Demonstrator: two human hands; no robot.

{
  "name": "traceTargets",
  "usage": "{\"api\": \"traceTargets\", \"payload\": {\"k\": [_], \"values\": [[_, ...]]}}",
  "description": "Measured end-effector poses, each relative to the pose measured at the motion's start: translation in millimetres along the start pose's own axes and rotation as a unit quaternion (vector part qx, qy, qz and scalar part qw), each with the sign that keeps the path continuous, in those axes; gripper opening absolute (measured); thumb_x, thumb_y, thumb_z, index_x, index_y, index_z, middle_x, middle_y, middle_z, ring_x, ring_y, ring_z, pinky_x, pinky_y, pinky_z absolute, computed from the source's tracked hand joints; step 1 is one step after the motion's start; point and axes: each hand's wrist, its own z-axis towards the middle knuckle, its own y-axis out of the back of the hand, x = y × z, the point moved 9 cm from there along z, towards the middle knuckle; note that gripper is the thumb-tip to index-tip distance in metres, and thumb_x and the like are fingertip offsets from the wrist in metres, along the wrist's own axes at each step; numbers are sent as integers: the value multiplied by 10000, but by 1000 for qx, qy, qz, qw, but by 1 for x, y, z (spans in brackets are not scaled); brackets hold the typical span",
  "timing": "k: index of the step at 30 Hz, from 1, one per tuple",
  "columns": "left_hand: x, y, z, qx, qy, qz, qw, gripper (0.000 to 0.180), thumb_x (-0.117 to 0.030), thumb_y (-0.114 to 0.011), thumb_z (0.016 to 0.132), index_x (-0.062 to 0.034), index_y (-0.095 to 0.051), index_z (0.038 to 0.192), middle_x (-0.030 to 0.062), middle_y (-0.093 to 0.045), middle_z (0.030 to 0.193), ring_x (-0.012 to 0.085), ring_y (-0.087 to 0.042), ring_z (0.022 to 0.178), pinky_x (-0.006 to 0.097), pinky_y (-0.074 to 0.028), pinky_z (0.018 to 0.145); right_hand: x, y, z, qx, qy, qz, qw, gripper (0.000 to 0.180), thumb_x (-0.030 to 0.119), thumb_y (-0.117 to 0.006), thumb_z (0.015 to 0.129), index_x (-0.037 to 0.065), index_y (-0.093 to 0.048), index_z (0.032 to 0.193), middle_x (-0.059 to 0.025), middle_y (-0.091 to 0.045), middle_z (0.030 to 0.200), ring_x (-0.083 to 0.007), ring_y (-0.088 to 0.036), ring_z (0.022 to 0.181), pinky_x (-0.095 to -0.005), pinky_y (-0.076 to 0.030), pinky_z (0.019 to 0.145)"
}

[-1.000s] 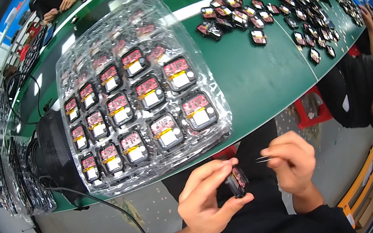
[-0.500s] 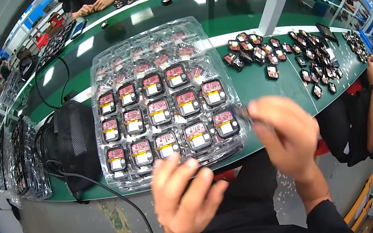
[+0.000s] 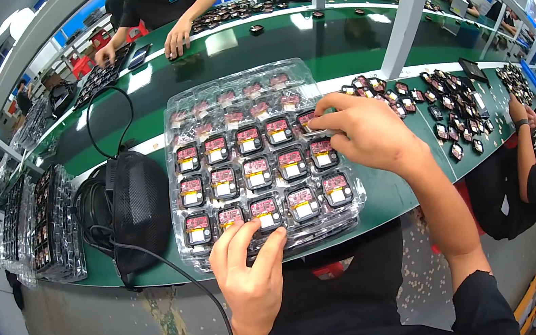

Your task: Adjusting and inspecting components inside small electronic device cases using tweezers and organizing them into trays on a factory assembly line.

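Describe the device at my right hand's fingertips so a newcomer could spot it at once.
On the green bench, find the big clear tray of black-rimmed devices. Count to the third row from its near edge and go to the right end, to the device there. Unlike its row-mates, it's partly hidden by your right hand.

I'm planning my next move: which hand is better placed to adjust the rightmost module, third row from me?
Probably the right hand: it is right at that module, while the left hand is over the tray's near edge.
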Motion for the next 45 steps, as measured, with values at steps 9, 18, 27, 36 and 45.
{"api": "traceTargets", "payload": {"k": [9, 18, 27, 36, 45], "values": [[-4, 0, -3, -34, 9, 4, 999, 290, -10, -856, 692, -106, -801, 960, 91, -674, 1091, 319, -609, 1063, 424, -498, 912, 10, -3, 3, 62, 14, -88, 994, 435, -12, -606, 815, 142, -745, 1197, -81, -631, 1228, -301, -715, 932, -423, -585, 794], [-6, 1, -3, -42, 16, 24, 999, 280, -12, -864, 681, -96, -799, 940, 81, -675, 1064, 314, -597, 1060, 422, -500, 904, 1, -8, -3, 48, 60, -71, 994, 573, -63, -619, 775, 162, -688, 1298, -74, -594, 1340, -293, -698, 1000, -399, -583, 810], [-2, 0, -12, -8, 22, 33, 999, 302, -30, -864, 698, -106, -794, 982, 88, -673, 1125, 344, -589, 1155, 473, -482, 983, -5, 1, -12, -23, 53, 32, 998, 612, -130, -536, 774, 127, -655, 1316, -154, -610, 1328, -377, -658, 1096, -415, -551, 911], [-33, 9, -36, -60, -73, -122, 988, 142, -38, -700, 837, -74, -733, 970, 142, -634, 1074, 402, -628, 1103, 551, -507, 998, -138, -9, -124, -147, -373, -95, 911, 263, 163, -668, 926, 42, -713, 1156, -151, -669, 1164, -385, -699, 942, -479, -551, 834], [-75, -43, -53, 47, -106, -307, 945, 222, 25, -755, 725, -72, -780, 923, 123, -688, 1011, 340, -711, 985, 450, -597, 881, -102, -13, -171, -194, -288, 11, 938, 307, 20, -793, 793, 50, -709, 1087, -125, -666, 1141, -274, -724, 853, -366, -581, 723]]}}
